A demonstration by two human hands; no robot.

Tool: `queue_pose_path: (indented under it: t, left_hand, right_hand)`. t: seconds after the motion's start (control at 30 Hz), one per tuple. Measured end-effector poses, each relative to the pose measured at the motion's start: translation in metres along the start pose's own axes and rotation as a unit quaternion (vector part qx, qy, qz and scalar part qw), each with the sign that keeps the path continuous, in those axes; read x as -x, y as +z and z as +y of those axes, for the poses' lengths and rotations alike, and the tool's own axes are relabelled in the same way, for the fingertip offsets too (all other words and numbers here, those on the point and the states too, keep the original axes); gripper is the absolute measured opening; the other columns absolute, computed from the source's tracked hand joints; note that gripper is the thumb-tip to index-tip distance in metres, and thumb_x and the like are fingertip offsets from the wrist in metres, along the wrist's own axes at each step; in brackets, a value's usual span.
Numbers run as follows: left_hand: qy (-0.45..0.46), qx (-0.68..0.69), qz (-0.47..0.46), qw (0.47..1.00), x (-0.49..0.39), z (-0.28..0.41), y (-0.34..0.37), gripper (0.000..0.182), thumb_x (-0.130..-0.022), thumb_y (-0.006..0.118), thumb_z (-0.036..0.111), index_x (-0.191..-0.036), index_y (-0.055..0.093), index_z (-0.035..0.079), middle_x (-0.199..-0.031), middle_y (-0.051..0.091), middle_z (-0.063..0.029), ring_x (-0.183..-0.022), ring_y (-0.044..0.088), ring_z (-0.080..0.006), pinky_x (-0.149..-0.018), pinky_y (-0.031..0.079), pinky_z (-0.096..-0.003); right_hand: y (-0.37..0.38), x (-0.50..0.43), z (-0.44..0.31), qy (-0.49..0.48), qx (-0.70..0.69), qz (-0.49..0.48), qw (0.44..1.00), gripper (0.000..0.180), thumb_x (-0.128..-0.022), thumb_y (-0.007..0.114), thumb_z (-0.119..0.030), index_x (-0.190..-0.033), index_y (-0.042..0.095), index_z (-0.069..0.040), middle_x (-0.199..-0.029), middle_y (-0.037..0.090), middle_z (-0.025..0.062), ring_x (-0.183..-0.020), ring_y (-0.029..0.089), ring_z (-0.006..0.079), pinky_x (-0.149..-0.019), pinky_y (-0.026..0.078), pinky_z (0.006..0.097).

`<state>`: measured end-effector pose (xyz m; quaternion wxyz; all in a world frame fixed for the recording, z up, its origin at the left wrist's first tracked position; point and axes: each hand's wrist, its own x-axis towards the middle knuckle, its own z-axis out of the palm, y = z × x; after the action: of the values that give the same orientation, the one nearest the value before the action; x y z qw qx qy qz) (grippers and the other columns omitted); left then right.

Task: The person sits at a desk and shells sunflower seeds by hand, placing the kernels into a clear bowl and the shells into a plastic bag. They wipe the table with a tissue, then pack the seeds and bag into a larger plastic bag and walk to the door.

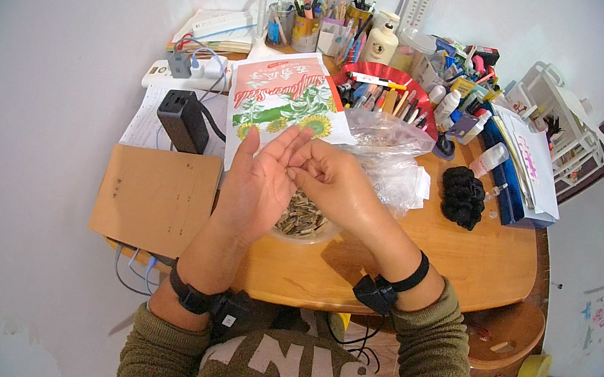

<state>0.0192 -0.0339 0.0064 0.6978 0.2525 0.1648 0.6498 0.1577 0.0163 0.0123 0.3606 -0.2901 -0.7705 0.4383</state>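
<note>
My left hand [262, 183] is palm up with its fingers apart, above the desk. My right hand [329, 178] reaches over it, thumb and forefinger pinched together at the left palm's edge; a tiny pale thing may be between the tips, too small to name. Under both hands stands a clear round bowl [309, 240] of sunflower seeds or their shells [301, 217], partly hidden by the hands. Behind the left fingers lies a printed sunflower seed bag [287, 91]. A crumpled clear plastic bag [392, 166] lies beyond my right hand.
At the left are a brown paper-covered book [156, 197] and a black power block [184, 121]. A red tray [353, 68] of pens stands at the back. To the right are a black scrunchie [462, 196], a small bottle [489, 159] and a blue file box [519, 210].
</note>
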Motion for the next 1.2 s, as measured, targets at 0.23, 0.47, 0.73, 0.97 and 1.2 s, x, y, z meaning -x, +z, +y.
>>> queue_pose_path:
  t: [0.23, 0.47, 0.73, 0.97, 1.2]
  left_hand:
    - [-0.011, 0.019, -0.045, 0.999, 0.003, 0.005, -0.001, 0.086, -0.097, 0.030, 0.060, -0.146, 0.016, -0.010, -0.152, 0.026, -0.0200, -0.141, 0.026, -0.0277, -0.117, 0.015, -0.0369]
    - [0.006, -0.105, -0.040, 0.994, 0.003, 0.015, -0.002, 0.076, -0.101, 0.025, 0.053, -0.144, 0.024, -0.009, -0.151, 0.030, -0.0217, -0.140, 0.028, -0.0275, -0.116, 0.017, -0.0375]
    - [-0.023, -0.395, -0.056, 0.917, 0.011, 0.011, 0.007, 0.041, -0.102, 0.035, 0.013, -0.140, 0.040, -0.003, -0.142, 0.046, -0.0195, -0.136, 0.039, -0.0283, -0.109, 0.033, -0.0353]
    - [0.056, -0.687, -0.277, 0.669, -0.002, 0.012, 0.006, 0.052, -0.083, 0.047, -0.007, -0.133, 0.053, 0.006, -0.149, 0.035, -0.0204, -0.134, 0.041, -0.0306, -0.105, 0.041, -0.0393]
    - [0.119, -0.799, -0.221, 0.546, -0.030, 0.003, 0.039, 0.037, -0.088, 0.057, 0.018, -0.124, 0.058, 0.006, -0.133, 0.053, -0.0181, -0.108, 0.060, -0.0353, -0.093, 0.049, -0.0414]
  right_hand:
    - [-0.006, 0.001, -0.003, 0.024, -0.094, -0.056, 0.994, 0.007, -0.086, 0.063, -0.007, -0.084, 0.057, -0.003, -0.067, 0.055, -0.0013, -0.060, 0.049, 0.0064, -0.052, 0.039, 0.0251]
    - [-0.073, -0.005, -0.018, 0.052, -0.034, 0.015, 0.998, 0.002, -0.089, 0.060, -0.006, -0.090, 0.058, -0.005, -0.070, 0.050, -0.0091, -0.061, 0.042, -0.0011, -0.053, 0.032, 0.0167]
    - [-0.132, -0.013, 0.012, 0.008, 0.205, 0.136, 0.969, 0.010, -0.083, 0.062, -0.010, -0.085, 0.060, 0.000, -0.067, 0.058, 0.0061, -0.061, 0.055, 0.0161, -0.057, 0.045, 0.0305]
    - [-0.134, -0.019, 0.036, 0.020, 0.325, 0.062, 0.943, 0.014, -0.080, 0.064, -0.011, -0.088, 0.062, 0.000, -0.072, 0.062, 0.0129, -0.067, 0.061, 0.0240, -0.061, 0.048, 0.0345]
    - [-0.150, -0.016, 0.045, 0.099, 0.309, -0.045, 0.945, 0.013, -0.078, 0.065, -0.011, -0.086, 0.064, 0.000, -0.075, 0.065, 0.0150, -0.067, 0.063, 0.0264, -0.061, 0.049, 0.0358]
